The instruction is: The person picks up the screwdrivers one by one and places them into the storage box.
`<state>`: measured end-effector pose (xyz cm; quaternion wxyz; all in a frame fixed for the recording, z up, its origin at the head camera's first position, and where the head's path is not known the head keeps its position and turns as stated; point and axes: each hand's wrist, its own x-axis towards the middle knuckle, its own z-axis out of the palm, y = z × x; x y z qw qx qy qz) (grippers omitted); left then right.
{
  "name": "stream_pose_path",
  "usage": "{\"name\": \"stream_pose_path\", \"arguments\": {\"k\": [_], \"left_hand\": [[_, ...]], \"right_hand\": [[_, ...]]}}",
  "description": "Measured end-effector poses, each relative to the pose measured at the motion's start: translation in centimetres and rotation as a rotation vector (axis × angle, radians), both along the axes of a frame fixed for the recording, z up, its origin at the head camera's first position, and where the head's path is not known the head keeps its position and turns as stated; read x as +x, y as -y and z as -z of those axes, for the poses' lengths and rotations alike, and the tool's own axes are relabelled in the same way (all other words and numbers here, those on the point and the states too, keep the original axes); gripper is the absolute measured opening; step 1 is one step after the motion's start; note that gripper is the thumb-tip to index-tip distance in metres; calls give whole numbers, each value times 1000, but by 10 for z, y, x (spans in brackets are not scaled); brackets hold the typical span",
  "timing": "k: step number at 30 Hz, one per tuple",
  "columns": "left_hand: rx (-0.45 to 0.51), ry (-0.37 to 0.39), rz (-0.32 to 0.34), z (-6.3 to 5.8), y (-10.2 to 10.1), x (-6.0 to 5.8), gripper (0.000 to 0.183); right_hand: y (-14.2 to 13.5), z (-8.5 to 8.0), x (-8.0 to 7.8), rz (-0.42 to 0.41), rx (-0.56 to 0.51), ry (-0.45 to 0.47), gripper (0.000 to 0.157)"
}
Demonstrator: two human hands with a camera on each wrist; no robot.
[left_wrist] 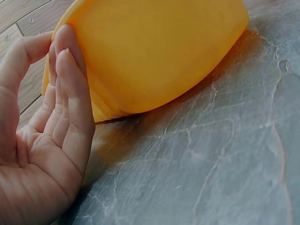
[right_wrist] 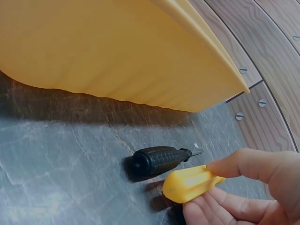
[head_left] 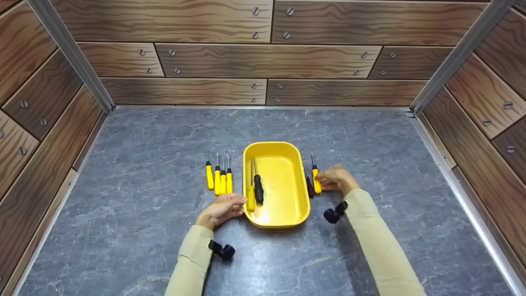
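Observation:
A yellow plastic tray (head_left: 283,189) stands in the middle of the table. Inside it, along its left side, lie a yellow-handled screwdriver (head_left: 251,197) and a black-handled screwdriver (head_left: 258,189). My left hand (head_left: 224,209) pinches the tray's left rim near the front corner, fingers (left_wrist: 75,93) against the outer wall. On the other side, my right hand (head_left: 337,179) pinches the handle of another yellow screwdriver (right_wrist: 190,183) between thumb and fingers. Beside that one, close to the tray's right wall, a second black screwdriver (right_wrist: 159,161) lies on the table.
Several yellow-handled screwdrivers (head_left: 217,181) lie side by side left of the tray, shafts pointing away. Wood-patterned panels (head_left: 263,59) wall the grey marbled table (head_left: 164,123) at the back and both sides. Small black cameras (head_left: 222,250) are strapped at both wrists.

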<state>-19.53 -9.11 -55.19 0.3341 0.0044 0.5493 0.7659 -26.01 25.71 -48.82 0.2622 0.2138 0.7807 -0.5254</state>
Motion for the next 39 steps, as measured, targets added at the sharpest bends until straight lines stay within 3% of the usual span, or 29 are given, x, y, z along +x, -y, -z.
{"name": "stream_pose_path", "arguments": {"k": [23,39], "left_hand": [[11,-10,12,1,0,0,12],[17,-6,14,0,0,-1,8]], "right_hand": [[-1,-20,3,-17,-47,-9,6],[9,-42,1,-80,-76,-59,5]]}}
